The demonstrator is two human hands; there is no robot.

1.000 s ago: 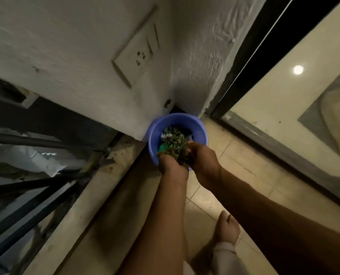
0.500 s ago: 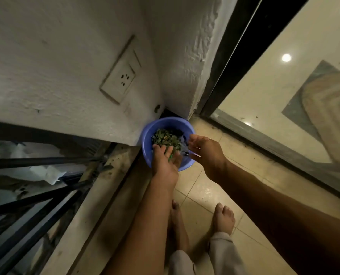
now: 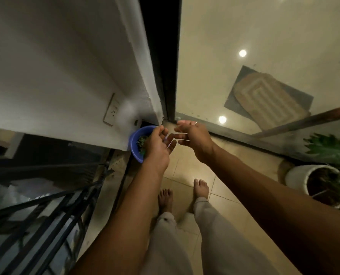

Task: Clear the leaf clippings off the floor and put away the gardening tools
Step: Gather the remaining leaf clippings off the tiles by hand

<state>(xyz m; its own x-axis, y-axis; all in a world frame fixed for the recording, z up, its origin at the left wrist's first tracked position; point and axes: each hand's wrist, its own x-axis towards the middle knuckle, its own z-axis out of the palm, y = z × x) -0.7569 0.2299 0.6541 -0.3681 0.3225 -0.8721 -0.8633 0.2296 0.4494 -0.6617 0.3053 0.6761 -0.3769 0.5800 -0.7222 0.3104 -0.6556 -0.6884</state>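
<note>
A blue plastic tub point(image 3: 135, 144) sits on the tiled floor in the corner under the white wall. Green leaf clippings point(image 3: 142, 141) lie inside it. My left hand point(image 3: 158, 144) hovers above the tub's right side, fingers apart, holding nothing, and it hides part of the rim. My right hand point(image 3: 193, 136) is raised just to the right of it, over the floor, fingers spread and empty, with a ring on one finger. The two hands are close together, fingertips nearly meeting. No gardening tool shows.
A black metal railing point(image 3: 52, 213) runs along the left. A wall socket point(image 3: 111, 111) is above the tub. A glass sliding door point(image 3: 264, 80) stands on the right. A white pot with a green plant point(image 3: 312, 180) sits at the right. My bare feet point(image 3: 185, 193) stand on the tiles.
Both hands dropped the leaf clippings into the tub, then lifted away from it empty. My view has risen and pulled back, bringing the plant pot and my legs into sight.
</note>
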